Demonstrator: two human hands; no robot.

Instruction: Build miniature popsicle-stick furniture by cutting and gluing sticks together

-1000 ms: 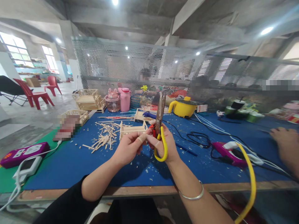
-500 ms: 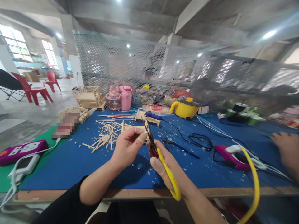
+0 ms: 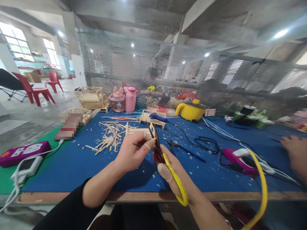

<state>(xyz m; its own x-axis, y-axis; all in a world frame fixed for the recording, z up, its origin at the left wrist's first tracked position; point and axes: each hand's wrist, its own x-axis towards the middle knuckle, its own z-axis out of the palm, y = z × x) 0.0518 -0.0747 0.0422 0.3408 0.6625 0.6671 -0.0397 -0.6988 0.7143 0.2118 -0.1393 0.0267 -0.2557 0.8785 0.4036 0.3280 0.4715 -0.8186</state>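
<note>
My right hand [image 3: 171, 169] is closed around yellow-handled scissors [image 3: 179, 185]. Their dark blades point up and away, slightly parted. My left hand [image 3: 134, 150] pinches its thumb and forefinger together right beside the blades; what lies between the fingertips is too small and covered to name. Tape is wrapped on some of my fingers. Just beyond my left hand is a small wooden frame [image 3: 140, 129], partly covered by the hand. Thin wooden sticks [image 3: 109, 139] lie in a loose heap to its left.
Behind are a blue glue gun [image 3: 158, 118], a wooden piece, a pink bottle [image 3: 130, 99] and a yellow pot [image 3: 192, 110]. Pliers [image 3: 187, 150] lie right of my hands, near a purple power strip [image 3: 240, 161] with cables. Another person's hand [image 3: 294, 153] rests far right.
My left hand's fingertips have shifted slightly right, closer to the scissor blades. The blades look a little wider apart, and the view has moved slightly.
</note>
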